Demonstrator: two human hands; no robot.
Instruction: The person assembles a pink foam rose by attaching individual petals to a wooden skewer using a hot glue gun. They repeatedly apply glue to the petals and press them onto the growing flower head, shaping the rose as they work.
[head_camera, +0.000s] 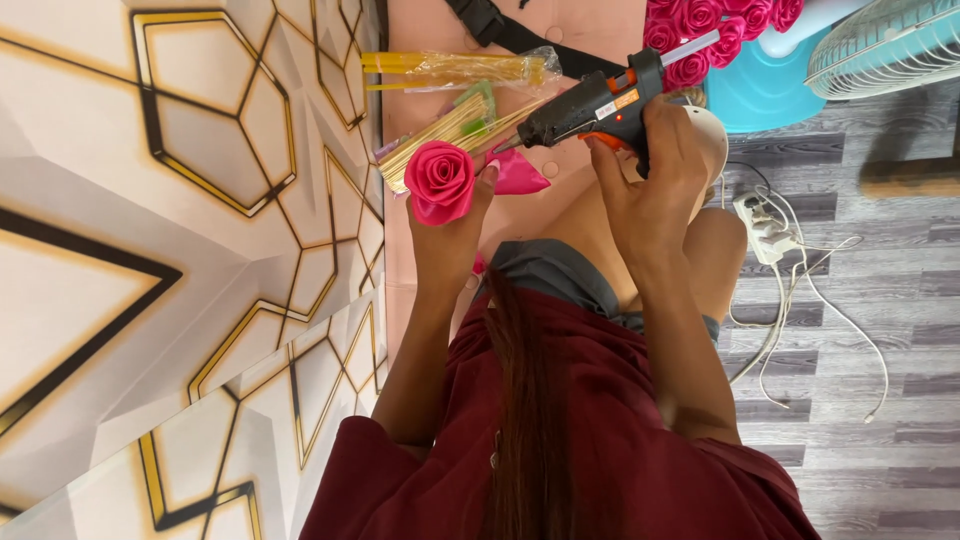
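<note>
Pink ribbon rose (439, 180) sits pinched in the fingers of the left hand (450, 235), held up over the pale pink counter (420, 300) with a loose pink petal (520, 175) trailing from its base on the side of the gun. That grip is pressed together around the underside of the flower. The right hand (655, 185) is wrapped tight around the handle of a black and orange glue gun (590, 105), a clear glue stick (690, 45) poking out of its back, and the nozzle points at the loose petal, just beside the left fingertips. That closeness is the likely trouble: hot glue could run onto the fingers holding the rose, or a heavy squeeze could string glue over the outer petals. A bundle of thin bamboo sticks (455, 130) lies just beyond the rose, with a plastic packet of yellow sticks (460, 68) farther off. Finished pink roses (700, 25) are heaped near a blue tub (765, 90), and a white power strip (765, 225) with loose cords lies on the grey floor, where a snagged cord could jerk the gun.
</note>
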